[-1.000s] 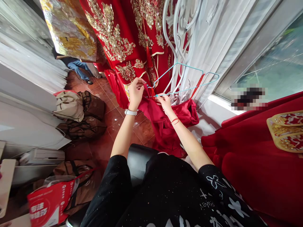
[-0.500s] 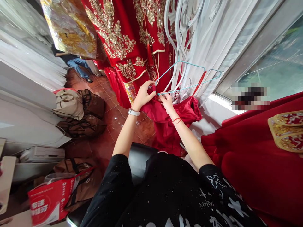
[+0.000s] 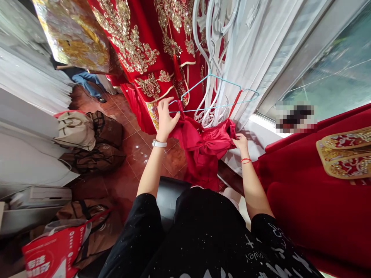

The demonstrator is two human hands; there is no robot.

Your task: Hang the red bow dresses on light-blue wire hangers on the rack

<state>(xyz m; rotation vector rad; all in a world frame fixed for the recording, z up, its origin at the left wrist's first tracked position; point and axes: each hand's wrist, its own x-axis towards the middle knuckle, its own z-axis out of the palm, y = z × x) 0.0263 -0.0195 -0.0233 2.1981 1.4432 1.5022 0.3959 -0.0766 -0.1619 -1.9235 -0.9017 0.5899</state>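
Head view, red satin garment [image 3: 203,144] pinched at its edge by the right hand [image 3: 242,146], left hand [image 3: 165,120] held open with fingers spread, its thumb side against the satin, light blue wire hanger [image 3: 223,80] just beside it, gold-embroidered red gown [image 3: 136,42] hung beyond

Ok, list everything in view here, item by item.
Pale blue wire hanger: one, pale blue, centre.
Red satin garment: one, red, under the hanger.
Gold-embroidered red robe: one, red and gold, top.
White scrolled rack: one, white, behind the hanger.
Fabric bags: four, beige and brown, left floor.
Red printed bag: one, red, bottom left.
Red gold-trimmed cloth: one, red and gold, right.
Black seat: one, black, bottom centre.
Another person's jeans-clad legs: one pair, blue, far top left.
Left hand: one, white watch at wrist, beside the hanger.
Right hand: one, red string bracelet, pinching the satin.
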